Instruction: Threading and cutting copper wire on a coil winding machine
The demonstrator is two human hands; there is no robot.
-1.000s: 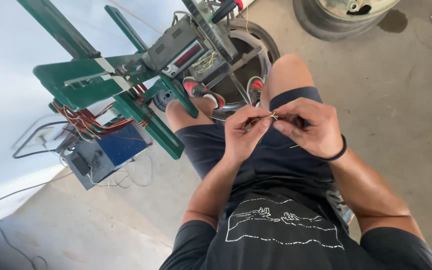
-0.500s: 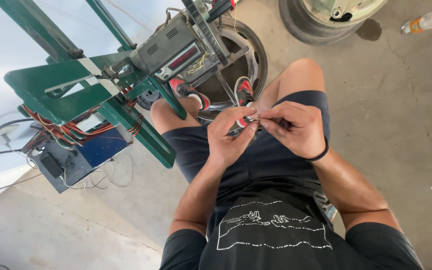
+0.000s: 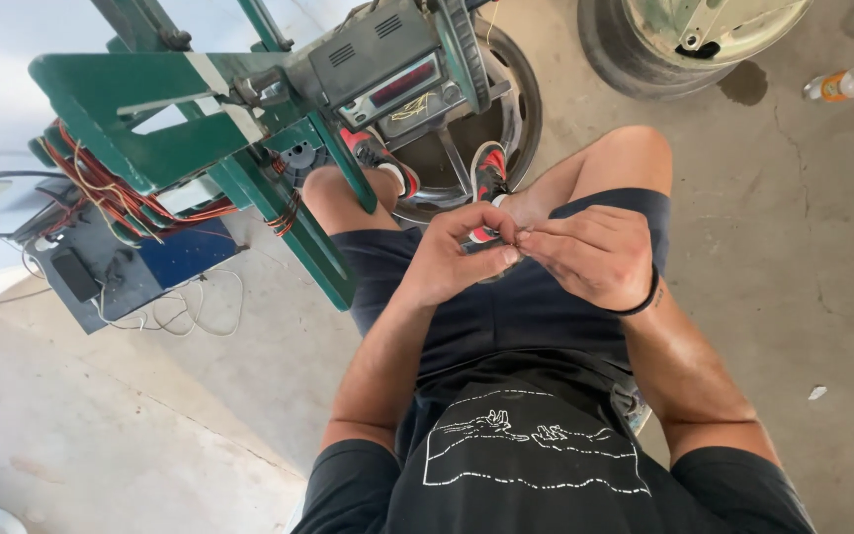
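seated person seen from above, both hands raised over the lap. the left hand (image 3: 452, 259) and right hand (image 3: 593, 255) meet fingertip to fingertip, pinching a thin, barely visible wire (image 3: 514, 240) between them. the work on it looks unfinished. a green metal machine frame (image 3: 180, 148) with red wiring stands just ahead.

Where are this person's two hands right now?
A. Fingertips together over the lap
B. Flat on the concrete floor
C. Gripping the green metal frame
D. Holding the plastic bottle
A: the left hand and right hand meet fingertip to fingertip above the dark shorts, clear of the green frame.
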